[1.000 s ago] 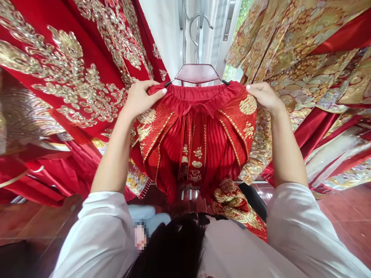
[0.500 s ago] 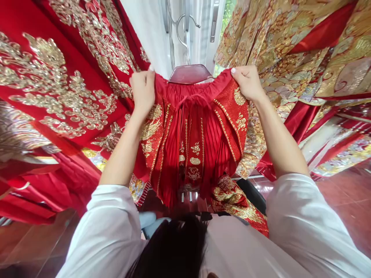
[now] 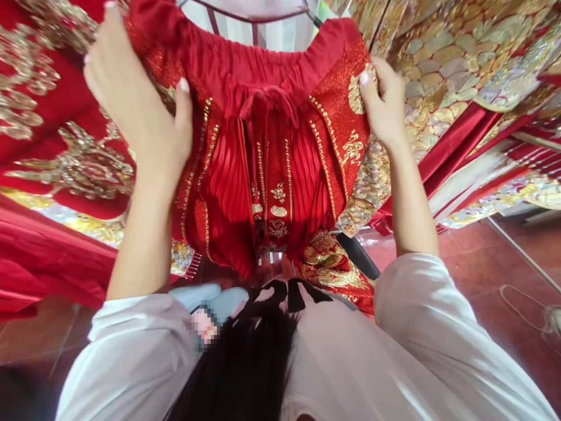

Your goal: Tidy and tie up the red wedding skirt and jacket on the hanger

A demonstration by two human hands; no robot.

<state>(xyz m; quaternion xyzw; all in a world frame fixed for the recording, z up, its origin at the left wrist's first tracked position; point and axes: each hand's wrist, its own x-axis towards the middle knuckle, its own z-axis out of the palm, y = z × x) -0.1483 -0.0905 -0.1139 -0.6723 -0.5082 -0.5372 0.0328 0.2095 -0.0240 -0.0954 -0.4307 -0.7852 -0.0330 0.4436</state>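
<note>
A red pleated skirt (image 3: 302, 152) with gold embroidery, beaded edges and a gathered waistband hangs from a hanger (image 3: 263, 19), whose lower rim shows at the top. At the skirt's left side is my left hand (image 3: 140, 93), fingers stretched upward and thumb spread apart over the cloth. My right hand (image 3: 385, 105) pinches the right edge below the waistband, thumb in front and fingers partly hidden behind. A tied cord (image 3: 269, 102) sits at the waist's middle.
Red garments with sequin work (image 3: 92, 164) hang on the left. Gold scale-patterned garments (image 3: 456, 58) hang on the right. Below the skirt lies a red and gold embroidered cloth (image 3: 333, 269). A thin pole (image 3: 523, 251) and a cord (image 3: 521, 310) are near the tiled floor.
The skirt now appears closer and higher, and the hanger's hook has left the view. My left hand has left the waistband corner and spread open; my right hand has slid down the right edge.
</note>
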